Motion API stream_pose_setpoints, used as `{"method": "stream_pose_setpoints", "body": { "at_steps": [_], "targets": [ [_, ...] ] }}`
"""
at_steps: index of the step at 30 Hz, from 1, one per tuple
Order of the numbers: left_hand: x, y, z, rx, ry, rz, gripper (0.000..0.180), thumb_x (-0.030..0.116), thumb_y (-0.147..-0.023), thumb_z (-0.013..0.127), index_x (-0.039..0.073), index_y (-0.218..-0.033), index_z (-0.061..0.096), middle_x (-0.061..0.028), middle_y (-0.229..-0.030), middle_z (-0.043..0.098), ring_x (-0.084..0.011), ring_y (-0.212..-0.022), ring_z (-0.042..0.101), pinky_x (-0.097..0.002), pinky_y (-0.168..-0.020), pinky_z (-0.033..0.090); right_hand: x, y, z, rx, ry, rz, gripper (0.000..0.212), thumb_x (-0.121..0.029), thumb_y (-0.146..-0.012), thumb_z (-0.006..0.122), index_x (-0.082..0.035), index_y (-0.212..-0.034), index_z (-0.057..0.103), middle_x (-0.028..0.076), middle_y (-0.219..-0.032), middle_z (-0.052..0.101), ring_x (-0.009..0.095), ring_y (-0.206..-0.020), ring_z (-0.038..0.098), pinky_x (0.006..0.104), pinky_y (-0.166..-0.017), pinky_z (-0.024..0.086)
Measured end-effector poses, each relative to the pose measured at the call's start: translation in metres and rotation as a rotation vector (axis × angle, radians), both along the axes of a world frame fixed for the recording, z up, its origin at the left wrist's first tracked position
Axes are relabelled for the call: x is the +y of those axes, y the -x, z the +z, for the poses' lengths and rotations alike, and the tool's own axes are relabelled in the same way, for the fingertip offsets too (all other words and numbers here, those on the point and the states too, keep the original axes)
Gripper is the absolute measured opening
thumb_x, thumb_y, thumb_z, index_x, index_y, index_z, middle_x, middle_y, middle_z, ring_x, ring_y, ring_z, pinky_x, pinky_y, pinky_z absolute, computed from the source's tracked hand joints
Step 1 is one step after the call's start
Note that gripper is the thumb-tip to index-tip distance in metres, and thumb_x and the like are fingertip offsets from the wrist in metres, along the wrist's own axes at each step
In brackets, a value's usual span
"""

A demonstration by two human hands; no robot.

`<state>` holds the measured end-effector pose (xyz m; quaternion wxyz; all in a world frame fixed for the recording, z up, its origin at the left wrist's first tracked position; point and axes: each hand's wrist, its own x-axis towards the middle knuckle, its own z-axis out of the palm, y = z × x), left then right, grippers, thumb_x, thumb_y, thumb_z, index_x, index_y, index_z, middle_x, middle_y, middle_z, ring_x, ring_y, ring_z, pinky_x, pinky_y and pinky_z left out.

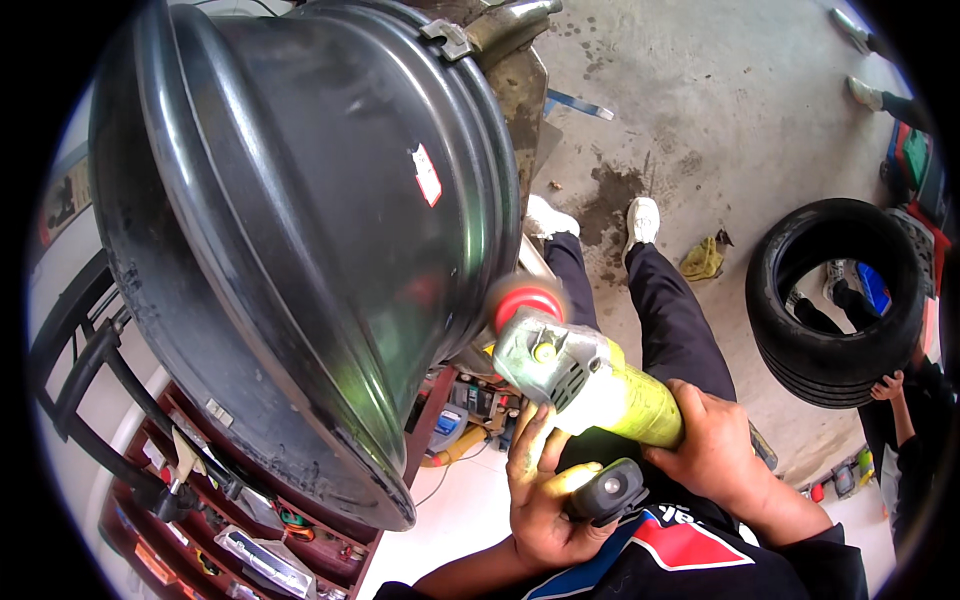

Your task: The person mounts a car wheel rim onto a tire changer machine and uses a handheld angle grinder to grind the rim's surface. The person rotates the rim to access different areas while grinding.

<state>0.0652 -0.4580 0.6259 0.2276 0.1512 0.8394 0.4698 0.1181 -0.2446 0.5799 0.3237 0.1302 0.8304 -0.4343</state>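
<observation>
A yellow-green angle grinder [638, 405] with a silver head is held in both hands, a red disc [530, 302] at its far end. My right hand [722, 450] is closed round the rear of its body. My left hand [545, 500] is closed on a part with a black rounded end, which looks like the side handle. The disc's edge is blurred and lies close to a big dark wheel rim [330, 190]; whether they touch I cannot tell. A small red-and-white sticker [427, 176] is on the rim's barrel.
A metal clamp arm [510, 28] reaches to the rim's top edge. Tools fill a dark red shelf unit [330, 560] below left. Another person's hand [887, 386] touches a black tyre [765, 300] at right. A yellow cloth [703, 260] lies on the concrete floor [680, 110].
</observation>
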Motion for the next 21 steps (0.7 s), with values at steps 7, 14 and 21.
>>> {"method": "stream_pose_setpoints", "body": {
  "at_steps": [7,14,21],
  "targets": [
    [0.008,0.018,-0.004,-0.025,-0.003,-0.038,0.056,0.044,-0.094,0.074,-0.006,-0.117,0.062,-0.0406,-0.153,0.033,-0.0509,-0.147,0.035,-0.0569,-0.120,0.031,0.006,0.012,0.003,-0.007,-0.048,-0.052,0.069,-0.022,-0.063,0.092,-0.005,-0.121,0.058,0.015,-0.096,0.071,0.037,-0.085,0.072,0.0435,-0.073,0.057],
    [0.025,0.047,-0.008,0.019,-0.071,-0.029,0.053,0.042,-0.096,0.073,-0.005,-0.118,0.063,-0.0396,-0.152,0.036,-0.0517,-0.145,0.038,-0.0572,-0.118,0.032,0.017,0.036,0.015,-0.017,-0.136,-0.048,0.068,-0.023,-0.064,0.091,-0.005,-0.120,0.058,0.015,-0.096,0.071,0.037,-0.086,0.072,0.0443,-0.074,0.057],
    [0.039,0.068,-0.004,-0.032,-0.135,0.036,0.041,0.034,-0.094,0.076,0.000,-0.115,0.066,-0.0275,-0.141,0.054,-0.0519,-0.143,0.039,-0.0616,-0.118,0.030,0.022,0.051,0.024,-0.049,-0.176,-0.058,0.064,-0.023,-0.069,0.089,-0.003,-0.120,0.057,0.019,-0.093,0.071,0.040,-0.085,0.072,0.0469,-0.073,0.057]
  ]
}}
